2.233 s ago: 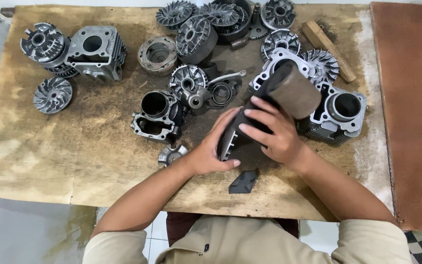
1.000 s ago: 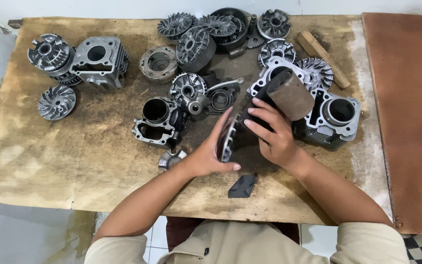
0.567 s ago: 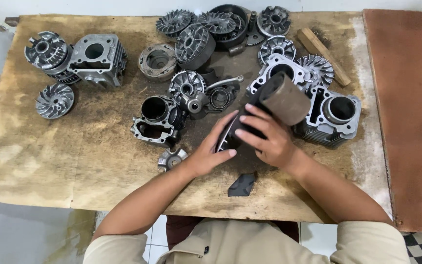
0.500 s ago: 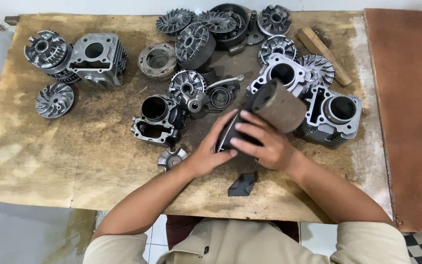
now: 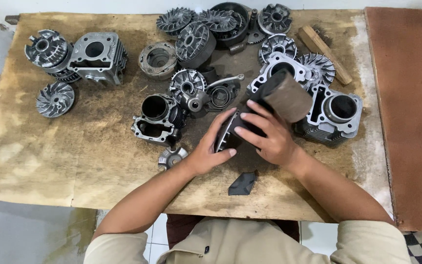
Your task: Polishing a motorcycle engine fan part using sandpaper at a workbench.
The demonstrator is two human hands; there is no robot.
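The dark finned cylinder part [image 5: 230, 134] is held just above the worn plywood table [image 5: 50, 161], near its front edge, gripped in both hands. The left hand [image 5: 208, 151] cups its lower rim, fingers curled up over the edge; the right hand [image 5: 267, 137] is clasped over the top, pressing a brownish sanding block [image 5: 289, 98] against the part's far end. Compared with a moment ago, the block has tipped and slid a little across the part, so the rubbing of its surface appears to be under way rather than finished.

A small dark scrap [image 5: 242, 183] lies on the table just below the hands. Close behind the block stand two grey engine cylinder blocks [image 5: 335, 115], nearly touching it. To the left sit a dark cylinder block [image 5: 155, 117] and finned pulley discs [image 5: 189, 85], leaving little room around the hands. A wooden-handled wire brush [image 5: 323, 46] lies further back, well apart.
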